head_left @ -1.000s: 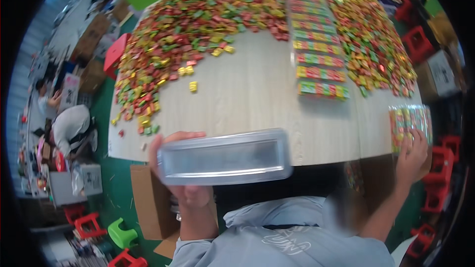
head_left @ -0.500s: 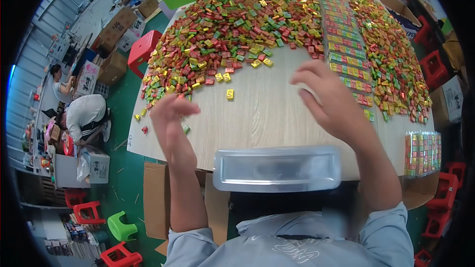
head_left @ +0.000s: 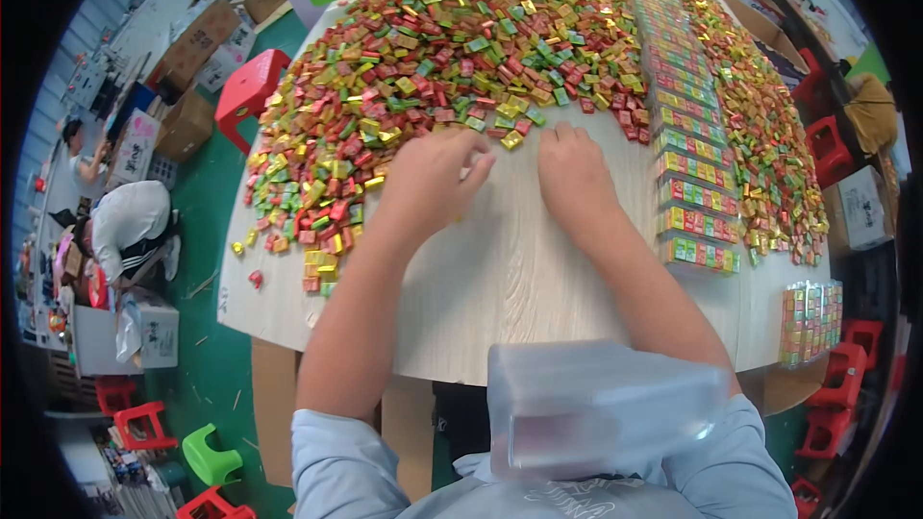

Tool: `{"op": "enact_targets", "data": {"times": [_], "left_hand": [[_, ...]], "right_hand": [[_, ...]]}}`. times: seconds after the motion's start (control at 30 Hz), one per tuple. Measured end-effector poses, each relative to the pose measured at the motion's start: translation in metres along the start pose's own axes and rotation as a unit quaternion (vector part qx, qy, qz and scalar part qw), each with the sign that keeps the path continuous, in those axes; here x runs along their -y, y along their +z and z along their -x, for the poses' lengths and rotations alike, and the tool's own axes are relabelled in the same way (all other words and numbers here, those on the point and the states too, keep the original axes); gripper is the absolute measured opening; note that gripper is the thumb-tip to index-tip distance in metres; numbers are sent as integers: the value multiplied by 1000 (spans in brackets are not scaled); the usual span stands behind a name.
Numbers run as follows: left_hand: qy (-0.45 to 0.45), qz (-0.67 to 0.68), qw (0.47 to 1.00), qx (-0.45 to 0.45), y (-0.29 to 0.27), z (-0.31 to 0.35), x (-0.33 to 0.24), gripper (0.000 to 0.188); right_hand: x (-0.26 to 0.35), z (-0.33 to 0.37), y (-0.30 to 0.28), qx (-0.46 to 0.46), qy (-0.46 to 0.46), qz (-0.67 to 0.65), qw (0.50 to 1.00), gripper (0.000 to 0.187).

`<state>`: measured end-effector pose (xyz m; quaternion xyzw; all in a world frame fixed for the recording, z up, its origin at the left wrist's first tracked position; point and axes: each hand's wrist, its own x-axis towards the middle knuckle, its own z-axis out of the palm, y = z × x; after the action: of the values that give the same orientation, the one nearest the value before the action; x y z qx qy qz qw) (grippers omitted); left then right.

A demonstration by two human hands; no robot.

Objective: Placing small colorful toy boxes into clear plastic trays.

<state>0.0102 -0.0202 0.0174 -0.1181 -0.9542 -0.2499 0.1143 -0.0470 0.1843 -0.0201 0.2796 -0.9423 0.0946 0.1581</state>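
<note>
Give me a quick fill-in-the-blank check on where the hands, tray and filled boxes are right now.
1. Both hands, the left hand and the right hand, rest at the near edge of the candy ____.
2. The clear plastic tray lies empty on the person's ____.
3. The row of filled boxes runs along the person's ____ side.
4. The table top looks like pale ____.

Missing words: pile; lap; right; wood
</note>
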Motion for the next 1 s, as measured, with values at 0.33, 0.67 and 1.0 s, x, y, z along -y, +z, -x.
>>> {"op": "enact_targets", "data": {"times": [0.33, 0.67, 1.0], "left_hand": [[60, -136, 987, -64, 30, -7, 5, 37], [112, -172, 978, -38, 36, -9, 13, 37], [123, -129, 983, -46, 33, -15, 18, 21]], "right_hand": [[-6, -26, 18, -96, -39, -40, 994, 10], [-6, 5, -5, -21, 3, -59, 998, 9], [-2, 13, -8, -12, -14, -162, 987, 12]]}}
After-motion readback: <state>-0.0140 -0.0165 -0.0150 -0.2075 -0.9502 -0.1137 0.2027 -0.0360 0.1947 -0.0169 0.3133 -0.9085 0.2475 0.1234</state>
